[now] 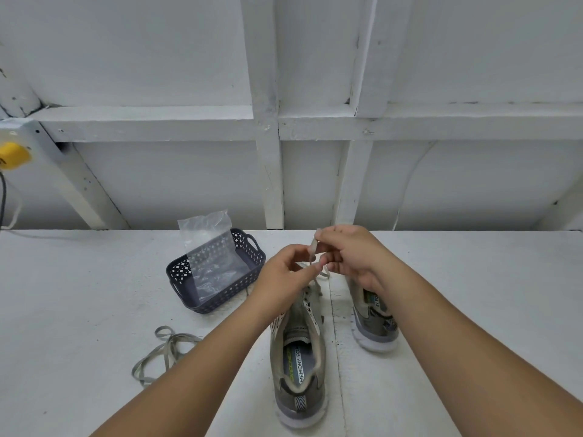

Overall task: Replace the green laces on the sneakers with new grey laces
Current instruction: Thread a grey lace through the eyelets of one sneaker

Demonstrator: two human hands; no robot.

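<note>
Together, both grips pinching lace [312,247]

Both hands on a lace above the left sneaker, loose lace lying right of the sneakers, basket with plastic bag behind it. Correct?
One error: the loose lace lies left of the sneakers, not right, as the head view shows. The rest holds: left hand and right hand pinch a lace above the left sneaker, and the basket with the plastic bag sits behind the loose lace.
</note>
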